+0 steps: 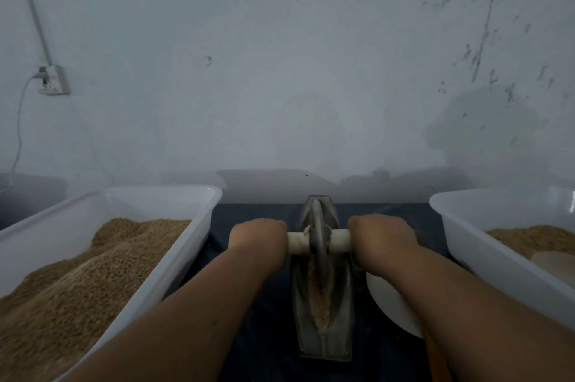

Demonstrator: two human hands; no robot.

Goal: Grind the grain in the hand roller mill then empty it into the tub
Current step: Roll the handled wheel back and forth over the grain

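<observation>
The mill (340,304) sits in the middle on a dark cloth (267,319), between 2 white tubs. It is a long metal tray w/ a round wheel (316,219) standing up in it. A white handle (339,241) goes thru the wheel, side to side. The left hand (258,233) is curled round the handle's left end & the right hand (381,235) is curled round its right end, both in fists w/ the backs up. Brown grain (320,297) lies in a thin line along the bottom of the tray, on the near side of the wheel. The left tub (189,257) is piled high w/ grain. The right tub (466,241) has a lower heap of brown stuff; can't tell if it's ground or not. A white bowl (389,304) sits just beside the mill, partly under the right arm. Behind is a pale wall (311,70) w/ a socket (54,79) & a cord plugged in.
</observation>
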